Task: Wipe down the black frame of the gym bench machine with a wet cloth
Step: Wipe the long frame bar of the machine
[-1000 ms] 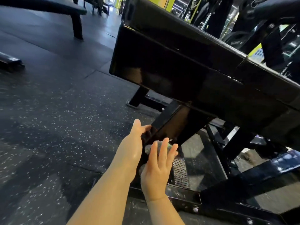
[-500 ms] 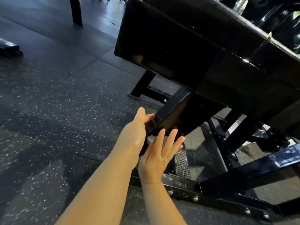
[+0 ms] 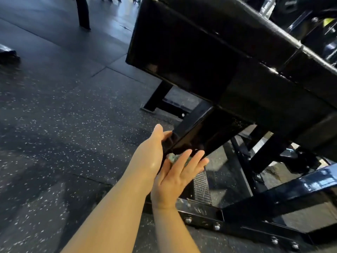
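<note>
A slanted black steel post (image 3: 193, 132) of the bench frame runs down from under the black padded bench (image 3: 209, 57). My left hand (image 3: 151, 152) lies against the post's left side, thumb on its upper face and fingers hidden behind it. My right hand (image 3: 178, 176) presses a crumpled grey-green cloth (image 3: 175, 157) against the post's lower end with straight fingers. Most of the cloth is hidden under that hand.
Black base rails with bolts (image 3: 217, 226) lie on the floor at lower right, with a ribbed metal foot plate (image 3: 201, 185) between them. Speckled black rubber flooring (image 3: 63, 125) spreads to the left. Another bench leg (image 3: 83, 13) stands far back; a dark object (image 3: 8, 54) lies at the left edge.
Both hands have slid a little way up the slanted post, the cloth moving with the right hand. The camera has tilted down and closer.
</note>
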A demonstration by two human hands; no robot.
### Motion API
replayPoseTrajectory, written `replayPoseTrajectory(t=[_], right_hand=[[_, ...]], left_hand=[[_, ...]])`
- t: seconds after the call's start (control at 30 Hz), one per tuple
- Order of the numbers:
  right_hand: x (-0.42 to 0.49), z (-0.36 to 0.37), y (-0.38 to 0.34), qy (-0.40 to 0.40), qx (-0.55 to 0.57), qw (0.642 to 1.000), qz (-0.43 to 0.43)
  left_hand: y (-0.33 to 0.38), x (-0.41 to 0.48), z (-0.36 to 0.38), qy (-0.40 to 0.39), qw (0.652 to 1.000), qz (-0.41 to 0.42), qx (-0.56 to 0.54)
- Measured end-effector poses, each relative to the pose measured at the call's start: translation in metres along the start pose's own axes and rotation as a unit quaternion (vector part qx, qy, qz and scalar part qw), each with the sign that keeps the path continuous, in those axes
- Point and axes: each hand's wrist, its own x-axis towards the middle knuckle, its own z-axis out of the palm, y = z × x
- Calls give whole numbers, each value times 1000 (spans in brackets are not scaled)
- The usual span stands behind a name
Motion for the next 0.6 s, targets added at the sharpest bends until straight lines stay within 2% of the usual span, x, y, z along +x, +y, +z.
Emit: replayPoseTrajectory(t=[0.07, 0.1, 0.17, 0.23, 0.3, 0.37, 0.47, 0.53, 0.6], right_hand=[[-4, -2, -7, -13, 41, 997, 70], [10, -4, -13, 5, 74, 992, 102], [65, -9, -26, 93, 106, 981, 131], [123, -18, -37, 168, 85, 974, 125], [152, -17, -42, 195, 66, 976, 74], [136, -10, -36, 166, 14, 986, -20], [57, 2, -7, 40, -47, 986, -153], [14, 2, 12, -41, -91, 973, -206], [17, -4, 17, -71, -102, 966, -228]], left_hand=[[3, 0, -1, -6, 1000, -2, -8], [5, -1, -1, -7, 1000, -4, -7], [9, -3, -1, -6, 1000, -1, -6], [9, -2, 1, 2, 1000, -1, -11], [6, -2, 2, 1, 1000, 2, -9], [1, -3, 3, 4, 1000, -2, -18], [6, 2, 4, 23, 998, -45, -41], [14, 6, 6, -6, 997, -67, -32], [13, 8, 6, 0, 998, -60, -18]])
